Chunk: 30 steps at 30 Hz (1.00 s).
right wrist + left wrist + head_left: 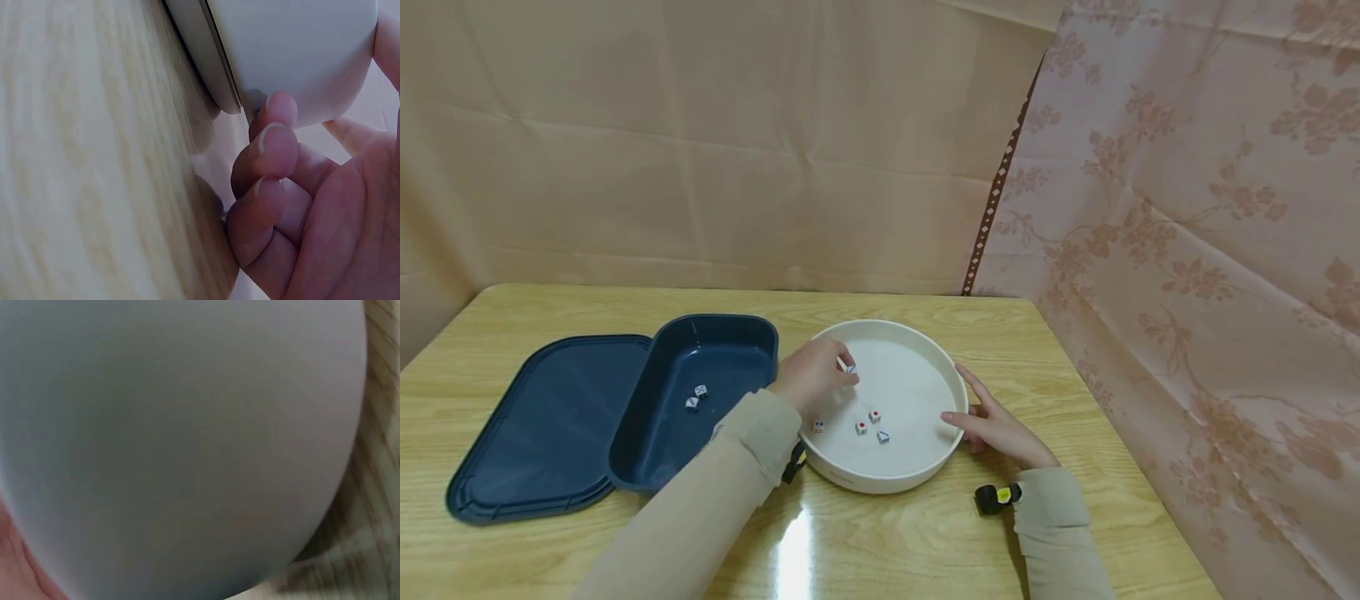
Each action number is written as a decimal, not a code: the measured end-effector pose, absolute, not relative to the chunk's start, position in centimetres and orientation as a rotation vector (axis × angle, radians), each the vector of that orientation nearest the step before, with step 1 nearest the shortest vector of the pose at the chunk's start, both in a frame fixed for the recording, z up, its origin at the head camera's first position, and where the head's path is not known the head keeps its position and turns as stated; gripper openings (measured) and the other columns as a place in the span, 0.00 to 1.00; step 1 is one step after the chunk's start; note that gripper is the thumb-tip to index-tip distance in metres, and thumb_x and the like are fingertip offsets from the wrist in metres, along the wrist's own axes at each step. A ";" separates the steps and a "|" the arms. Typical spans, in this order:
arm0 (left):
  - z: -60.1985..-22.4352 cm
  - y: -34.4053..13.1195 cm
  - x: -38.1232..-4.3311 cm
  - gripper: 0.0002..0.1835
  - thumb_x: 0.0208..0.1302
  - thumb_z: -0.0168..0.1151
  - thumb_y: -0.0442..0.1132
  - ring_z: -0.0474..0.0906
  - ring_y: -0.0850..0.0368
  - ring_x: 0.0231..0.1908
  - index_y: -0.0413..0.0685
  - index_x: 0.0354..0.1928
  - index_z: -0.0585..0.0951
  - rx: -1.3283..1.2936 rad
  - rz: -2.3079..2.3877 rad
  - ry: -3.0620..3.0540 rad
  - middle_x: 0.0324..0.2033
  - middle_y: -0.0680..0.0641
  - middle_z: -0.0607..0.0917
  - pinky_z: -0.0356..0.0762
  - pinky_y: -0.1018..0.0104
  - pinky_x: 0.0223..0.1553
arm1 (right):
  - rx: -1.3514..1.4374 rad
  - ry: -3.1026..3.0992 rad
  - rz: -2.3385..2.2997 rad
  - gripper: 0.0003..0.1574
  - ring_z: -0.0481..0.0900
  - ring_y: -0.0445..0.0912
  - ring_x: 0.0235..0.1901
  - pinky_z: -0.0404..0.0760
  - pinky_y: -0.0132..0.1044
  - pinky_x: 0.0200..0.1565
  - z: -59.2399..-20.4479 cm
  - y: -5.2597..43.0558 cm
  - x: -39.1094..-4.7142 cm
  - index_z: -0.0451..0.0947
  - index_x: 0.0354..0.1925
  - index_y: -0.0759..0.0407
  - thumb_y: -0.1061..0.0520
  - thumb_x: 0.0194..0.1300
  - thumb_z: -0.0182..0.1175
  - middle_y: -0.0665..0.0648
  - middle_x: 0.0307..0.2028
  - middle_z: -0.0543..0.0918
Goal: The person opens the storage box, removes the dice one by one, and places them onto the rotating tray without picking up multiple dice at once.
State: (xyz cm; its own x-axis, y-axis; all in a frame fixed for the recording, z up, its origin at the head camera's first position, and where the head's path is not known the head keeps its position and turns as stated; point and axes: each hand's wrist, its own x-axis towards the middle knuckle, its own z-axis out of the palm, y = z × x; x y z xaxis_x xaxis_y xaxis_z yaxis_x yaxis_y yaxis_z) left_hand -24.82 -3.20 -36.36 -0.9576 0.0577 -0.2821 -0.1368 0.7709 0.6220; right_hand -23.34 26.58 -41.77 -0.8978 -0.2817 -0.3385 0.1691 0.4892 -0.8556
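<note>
A round white tray [917,375] with a low wall stands on the table, with several white dice [875,416] lying on its floor, some showing a red pip. Reaching over the tray's left side, my left hand [811,377] pinches a die [851,368] between thumb and fingertips. My right hand [1000,423] holds the tray's right edge, the thumb over the rim and the other fingers outside. In the right wrist view, curled fingers [275,156] sit against the tray's outer wall [300,56]. The tray's blurred wall [187,444] fills most of the left wrist view.
Left of the tray is a dark blue rectangular box [658,433] with two dice [701,390] inside. Its left side overlaps a flat dark blue lid [550,425] on the wooden table [910,550]. Curtains [737,150] hang behind and to the right.
</note>
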 end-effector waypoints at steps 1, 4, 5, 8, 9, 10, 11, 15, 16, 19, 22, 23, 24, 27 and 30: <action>-36.4 -3.2 -24.8 0.10 0.64 0.68 0.48 0.76 0.52 0.41 0.54 0.43 0.83 -0.066 0.979 2.675 0.38 0.50 0.82 0.73 0.60 0.41 | -0.092 2.301 -1.392 0.58 0.71 0.45 0.26 0.75 0.35 0.34 -41.8 26.6 -23.4 0.39 0.78 0.30 0.42 0.65 0.65 0.56 0.35 0.78; -36.5 -3.3 -24.7 0.10 0.64 0.67 0.48 0.76 0.52 0.41 0.54 0.43 0.83 -0.070 0.996 2.662 0.38 0.50 0.82 0.73 0.60 0.40 | -0.090 2.298 -1.392 0.58 0.71 0.45 0.26 0.74 0.35 0.34 -41.8 26.5 -23.3 0.38 0.78 0.30 0.42 0.65 0.65 0.56 0.35 0.78; -36.6 -3.3 -24.7 0.10 0.64 0.67 0.48 0.77 0.51 0.40 0.54 0.44 0.83 -0.071 1.005 2.657 0.38 0.50 0.82 0.73 0.60 0.40 | -0.085 2.298 -1.392 0.58 0.70 0.45 0.26 0.74 0.35 0.34 -41.8 26.5 -23.3 0.38 0.78 0.30 0.42 0.65 0.65 0.56 0.34 0.77; -36.7 -3.4 -24.6 0.10 0.64 0.67 0.48 0.77 0.51 0.40 0.54 0.44 0.83 -0.069 1.012 2.659 0.39 0.50 0.82 0.73 0.59 0.40 | -0.078 2.296 -1.390 0.58 0.70 0.46 0.26 0.74 0.35 0.34 -41.8 26.5 -23.3 0.38 0.78 0.29 0.42 0.65 0.65 0.56 0.34 0.76; -36.7 -3.4 -24.6 0.10 0.64 0.68 0.48 0.77 0.51 0.40 0.54 0.44 0.83 -0.067 1.012 2.660 0.39 0.50 0.82 0.73 0.59 0.40 | -0.074 2.297 -1.390 0.58 0.70 0.46 0.26 0.74 0.35 0.34 -41.8 26.5 -23.3 0.39 0.78 0.29 0.41 0.64 0.65 0.56 0.34 0.76; -36.7 -3.4 -24.6 0.10 0.64 0.68 0.48 0.77 0.51 0.40 0.54 0.44 0.83 -0.066 1.012 2.662 0.39 0.50 0.82 0.73 0.59 0.40 | -0.068 2.298 -1.391 0.57 0.70 0.46 0.26 0.74 0.35 0.34 -41.9 26.5 -23.3 0.39 0.77 0.28 0.41 0.64 0.66 0.56 0.34 0.76; -36.8 -3.4 -24.6 0.10 0.64 0.67 0.48 0.77 0.51 0.40 0.53 0.44 0.83 -0.062 1.011 2.664 0.39 0.50 0.82 0.73 0.59 0.40 | -0.062 2.296 -1.396 0.57 0.70 0.46 0.26 0.74 0.35 0.34 -41.9 26.5 -23.3 0.40 0.77 0.27 0.41 0.64 0.66 0.56 0.34 0.76; -37.0 -3.4 -24.7 0.10 0.64 0.67 0.47 0.77 0.52 0.40 0.53 0.44 0.83 -0.054 1.002 2.671 0.39 0.50 0.83 0.72 0.59 0.41 | -0.058 2.296 -1.395 0.57 0.70 0.47 0.26 0.75 0.35 0.35 -41.9 26.5 -23.3 0.40 0.77 0.27 0.41 0.64 0.66 0.57 0.34 0.76; -37.0 -3.4 -24.7 0.10 0.64 0.67 0.48 0.76 0.52 0.40 0.53 0.44 0.83 -0.054 0.997 2.674 0.39 0.50 0.83 0.72 0.59 0.41 | -0.056 2.297 -1.396 0.57 0.70 0.47 0.26 0.75 0.35 0.35 -42.0 26.5 -23.3 0.40 0.77 0.27 0.41 0.64 0.66 0.57 0.35 0.77; -37.1 -3.4 -24.8 0.12 0.64 0.68 0.48 0.77 0.52 0.40 0.54 0.46 0.83 -0.047 0.972 2.685 0.38 0.51 0.83 0.72 0.58 0.42 | -0.068 2.300 -1.392 0.57 0.70 0.46 0.26 0.75 0.35 0.34 -42.0 26.6 -23.3 0.39 0.77 0.28 0.41 0.64 0.66 0.57 0.35 0.77; -37.2 -3.4 -24.9 0.15 0.63 0.68 0.49 0.77 0.53 0.39 0.53 0.49 0.83 -0.033 0.942 2.703 0.38 0.51 0.84 0.72 0.58 0.43 | -0.088 2.305 -1.389 0.58 0.71 0.46 0.26 0.75 0.35 0.34 -41.9 26.7 -23.4 0.39 0.78 0.30 0.41 0.64 0.65 0.57 0.34 0.77; -37.2 -3.4 -24.9 0.15 0.63 0.69 0.49 0.77 0.53 0.39 0.53 0.49 0.83 -0.028 0.934 2.708 0.38 0.51 0.84 0.72 0.58 0.43 | -0.093 2.306 -1.388 0.58 0.71 0.46 0.25 0.75 0.35 0.34 -41.9 26.6 -23.3 0.39 0.78 0.30 0.41 0.64 0.65 0.56 0.34 0.77; -37.2 -3.4 -24.9 0.16 0.63 0.69 0.49 0.77 0.54 0.39 0.53 0.49 0.84 -0.023 0.928 2.713 0.39 0.52 0.84 0.72 0.58 0.43 | -0.095 2.307 -1.389 0.58 0.71 0.46 0.25 0.75 0.35 0.33 -41.9 26.6 -23.3 0.39 0.78 0.30 0.41 0.64 0.65 0.56 0.34 0.77; -37.1 -3.4 -24.8 0.16 0.63 0.69 0.50 0.77 0.54 0.39 0.54 0.50 0.83 -0.033 0.940 2.706 0.40 0.51 0.84 0.73 0.59 0.42 | -0.092 2.307 -1.389 0.57 0.71 0.46 0.25 0.75 0.35 0.34 -41.9 26.6 -23.4 0.39 0.77 0.29 0.41 0.64 0.65 0.57 0.34 0.77; -36.7 -3.4 -24.6 0.16 0.63 0.68 0.51 0.78 0.53 0.40 0.55 0.50 0.83 -0.057 0.975 2.682 0.41 0.51 0.84 0.75 0.60 0.40 | -0.088 2.308 -1.390 0.57 0.71 0.46 0.26 0.75 0.35 0.34 -42.0 26.6 -23.4 0.39 0.77 0.28 0.41 0.64 0.65 0.57 0.35 0.78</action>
State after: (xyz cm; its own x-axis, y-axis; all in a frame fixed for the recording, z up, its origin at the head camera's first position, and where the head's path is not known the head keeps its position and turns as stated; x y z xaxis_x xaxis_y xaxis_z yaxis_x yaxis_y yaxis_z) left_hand -24.64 -3.44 -36.68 -0.9582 0.0599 -0.2798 -0.1338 0.7707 0.6230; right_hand -23.39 26.65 -41.98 -0.9001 -0.2758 -0.3373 0.1693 0.4918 -0.8541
